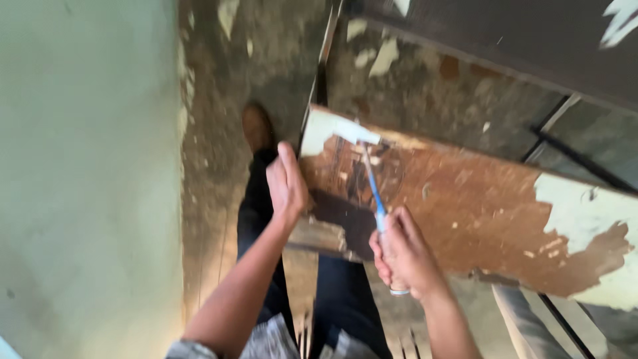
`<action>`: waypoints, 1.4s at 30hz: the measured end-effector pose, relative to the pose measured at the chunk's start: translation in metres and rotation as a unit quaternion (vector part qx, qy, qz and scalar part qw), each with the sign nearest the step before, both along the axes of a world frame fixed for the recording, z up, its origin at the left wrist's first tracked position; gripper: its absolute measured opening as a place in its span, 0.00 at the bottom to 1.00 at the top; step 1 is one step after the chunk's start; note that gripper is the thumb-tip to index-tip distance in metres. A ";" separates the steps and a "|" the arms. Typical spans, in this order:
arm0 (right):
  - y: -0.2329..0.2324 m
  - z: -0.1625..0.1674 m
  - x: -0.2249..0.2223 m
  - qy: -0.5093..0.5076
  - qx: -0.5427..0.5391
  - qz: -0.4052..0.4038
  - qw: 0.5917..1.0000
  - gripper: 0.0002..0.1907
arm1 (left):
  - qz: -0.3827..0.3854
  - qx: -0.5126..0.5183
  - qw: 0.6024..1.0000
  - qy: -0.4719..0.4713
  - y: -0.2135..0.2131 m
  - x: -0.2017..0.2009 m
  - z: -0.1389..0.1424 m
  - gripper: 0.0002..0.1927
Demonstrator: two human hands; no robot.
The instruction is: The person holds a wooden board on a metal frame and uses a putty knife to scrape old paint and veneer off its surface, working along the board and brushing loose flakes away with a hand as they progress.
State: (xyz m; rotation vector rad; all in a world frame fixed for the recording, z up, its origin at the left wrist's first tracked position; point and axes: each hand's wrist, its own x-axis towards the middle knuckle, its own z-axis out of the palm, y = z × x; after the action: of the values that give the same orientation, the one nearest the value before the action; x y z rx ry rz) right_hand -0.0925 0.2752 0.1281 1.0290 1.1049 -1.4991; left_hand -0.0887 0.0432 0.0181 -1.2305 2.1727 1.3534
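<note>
My left hand point(286, 183) grips the left end of a worn brown wooden board point(465, 206) with patches of peeling pale paint. My right hand point(402, 256) is closed around the handle of a blue-shafted hammer point(373, 189). The hammer's head rests against the board's upper left corner, by a pale painted patch. The board lies tilted across my lap, running from centre to the right edge. The picture is blurred by motion.
A pale green wall point(80, 179) fills the left side. Below are my dark trousers point(332, 292) and a brown shoe point(256, 126) on a stained, flaky floor point(425, 86). A dark panel point(505, 40) and black metal bars point(578, 156) lie at the upper right.
</note>
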 end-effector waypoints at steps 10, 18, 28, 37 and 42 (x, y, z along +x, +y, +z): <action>0.014 -0.010 -0.004 0.404 0.329 0.491 0.698 0.15 | 0.036 0.027 0.998 0.045 -0.002 -0.005 0.009 0.32; 0.011 -0.005 -0.023 0.389 0.286 0.516 0.707 0.16 | -0.006 0.010 1.000 0.016 0.000 -0.008 0.012 0.37; 0.002 -0.006 -0.031 0.357 0.283 0.571 0.682 0.13 | 0.017 0.053 0.993 -0.103 0.004 0.006 -0.009 0.46; -0.008 0.003 0.004 0.386 0.298 0.519 0.702 0.12 | 0.266 0.315 0.907 -0.086 -0.017 0.036 -0.028 0.43; -0.009 0.004 0.010 0.361 0.312 0.541 0.692 0.13 | -0.037 0.090 0.963 -0.249 -0.010 0.059 -0.019 0.47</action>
State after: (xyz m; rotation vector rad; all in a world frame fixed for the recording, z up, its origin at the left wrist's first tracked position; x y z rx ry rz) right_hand -0.0827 0.2666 0.1318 -0.0614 2.3331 -0.4478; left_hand -0.0298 0.0331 -0.0009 -1.2414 1.6898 1.0418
